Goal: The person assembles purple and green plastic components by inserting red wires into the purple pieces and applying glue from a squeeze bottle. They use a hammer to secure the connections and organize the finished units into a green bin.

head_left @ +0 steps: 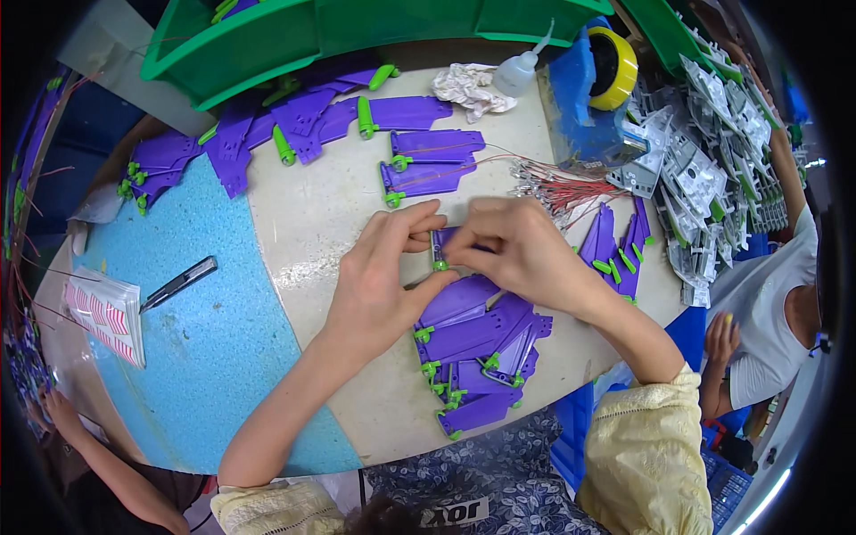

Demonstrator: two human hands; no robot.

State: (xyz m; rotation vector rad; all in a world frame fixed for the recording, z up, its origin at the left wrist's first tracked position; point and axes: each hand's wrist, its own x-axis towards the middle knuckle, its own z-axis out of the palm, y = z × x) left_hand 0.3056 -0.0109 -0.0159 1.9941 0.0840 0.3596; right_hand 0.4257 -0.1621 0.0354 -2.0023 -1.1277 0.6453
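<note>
My left hand point(379, 272) steadies a purple plastic part point(438, 242) with a green end, its thumb and fingers closed on the part's left edge. My right hand point(517, 254) is closed in a pinch over the same part, covering much of it; what its fingertips hold is hidden. Just below both hands lies a heap of purple parts point(473, 337) with green ends. Beyond them, two flat purple parts point(437, 178) have thin wires running across them. To the right of these sits a bundle of red wires point(571, 192) with small silvery ends.
A green bin point(267, 40) stands along the far edge, purple parts point(312, 116) before it. Crumpled paper point(471, 89), a squeeze bottle point(515, 75) and a yellow tape roll point(617, 69) are at the back. Grey parts point(704, 169) pile up right. A black pen point(178, 283) lies left.
</note>
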